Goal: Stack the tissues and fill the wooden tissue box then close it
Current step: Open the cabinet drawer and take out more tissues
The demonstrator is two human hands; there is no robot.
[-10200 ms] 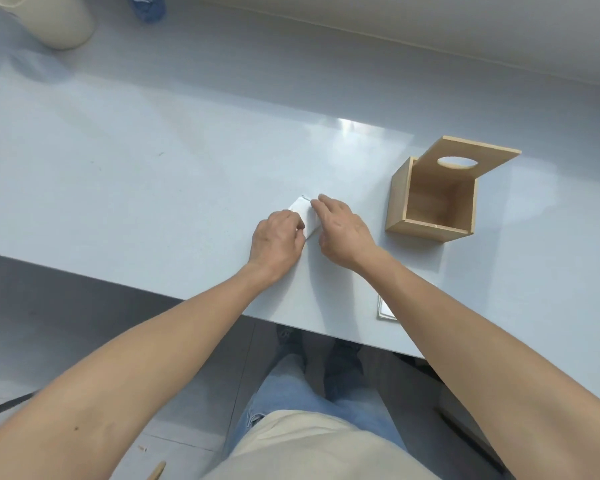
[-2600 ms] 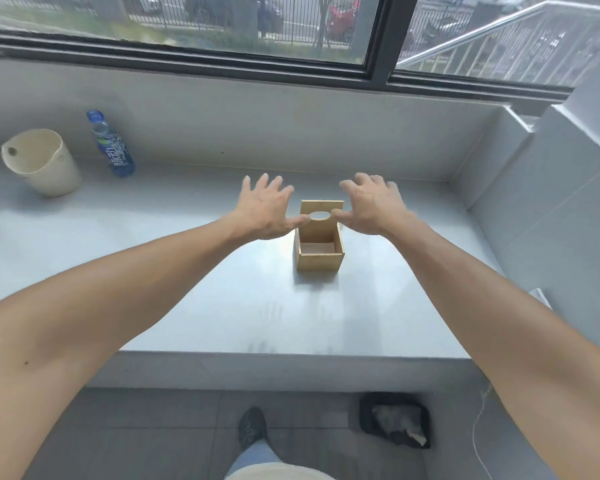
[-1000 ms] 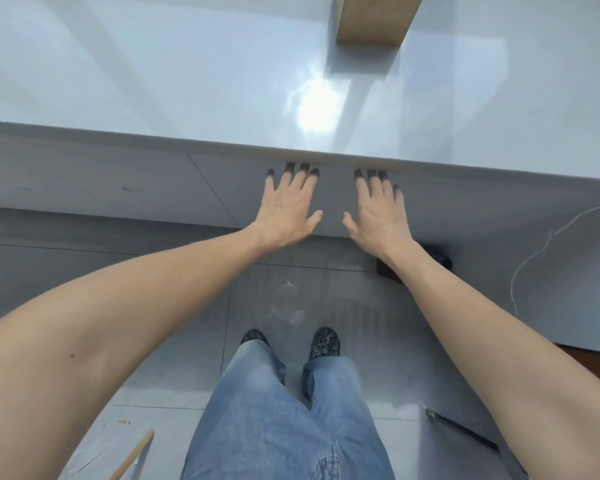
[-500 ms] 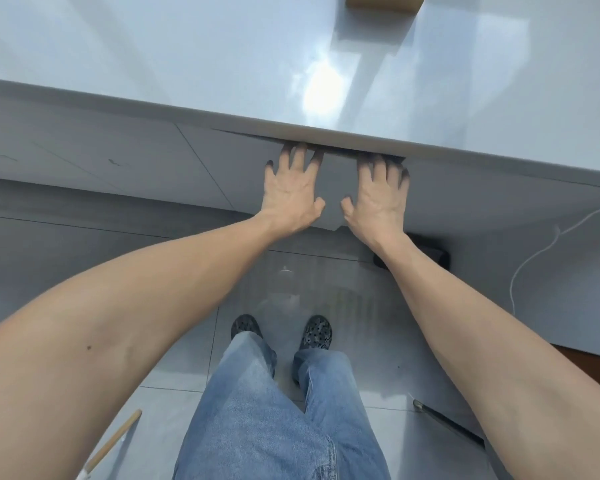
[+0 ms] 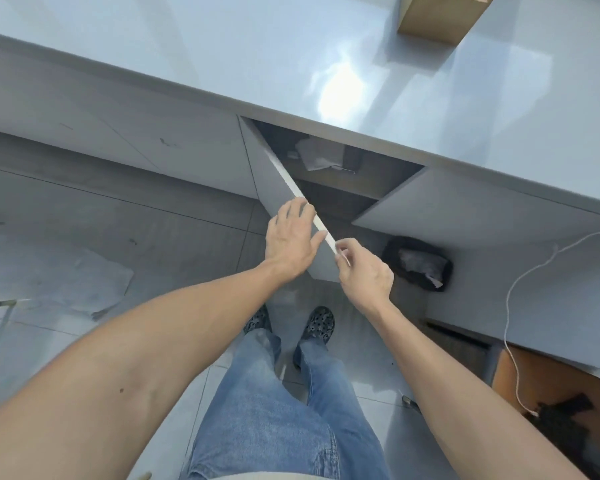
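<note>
Both hands are at the cabinet doors under the table: my left hand (image 5: 293, 237) lies with straight fingers over the top edge of the left door (image 5: 278, 199), palm against its grey face, while my right hand (image 5: 364, 268) has its fingertips curled in and pinched on the near corner of that same door's pale edge. The left door stands swung well out toward me, and the right door (image 5: 465, 209) is swung out too, so the dark inside of the cabinet (image 5: 347, 174) shows between them. In there lies something crumpled and whitish (image 5: 317, 155) beside a dark object; I cannot tell what either is. The wooden tissue box (image 5: 437, 15) sits far away on the table (image 5: 222, 53), toward the right, cut off by the top of the view, so I cannot see its lid or its inside. No writing or label can be read anywhere. Half a second ago both hands lay flat and spread on the closed doors, fingertips tucked under the table's lip; now the doors are open and both hands have come toward me with the left one. On the floor to the right lies a black bag (image 5: 418, 263) with pale stuff in it, and a white cord (image 5: 510, 306) trails down beyond it. My jeans (image 5: 274, 403) and dark shoes fill the near middle.
</note>
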